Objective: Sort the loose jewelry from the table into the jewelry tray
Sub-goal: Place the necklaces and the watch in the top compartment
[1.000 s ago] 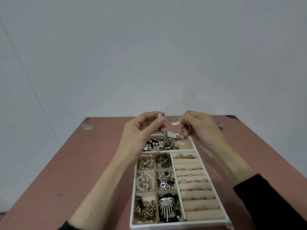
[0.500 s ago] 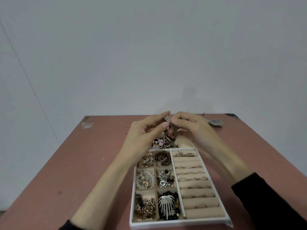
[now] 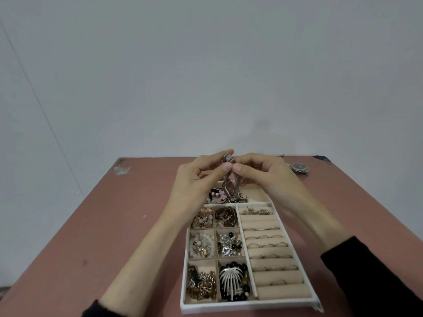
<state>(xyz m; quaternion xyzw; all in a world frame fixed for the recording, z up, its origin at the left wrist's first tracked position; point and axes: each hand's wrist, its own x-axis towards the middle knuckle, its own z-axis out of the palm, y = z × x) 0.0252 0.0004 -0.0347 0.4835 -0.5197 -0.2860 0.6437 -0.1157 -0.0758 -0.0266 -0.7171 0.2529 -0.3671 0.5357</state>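
Note:
A white jewelry tray (image 3: 249,308) with beige compartments lies on the reddish table (image 3: 91,225), its square cells full of beads and chains and its right side lined with ring rolls. My left hand (image 3: 194,184) and my right hand (image 3: 265,177) meet above the tray's far compartment. Both pinch the top of a silver link bracelet (image 3: 231,186), which hangs down as a loop toward that compartment. Its clasp end sits between my fingertips.
A silver wristwatch (image 3: 299,167) lies on the table near the far right edge, behind my right hand. A white wall rises just behind the table. A pale scuff (image 3: 122,169) marks the far left corner.
My hands have come together, bringing the bracelet's two ends to one point. The bracelet has gone from stretched between them to hanging folded as a loop.

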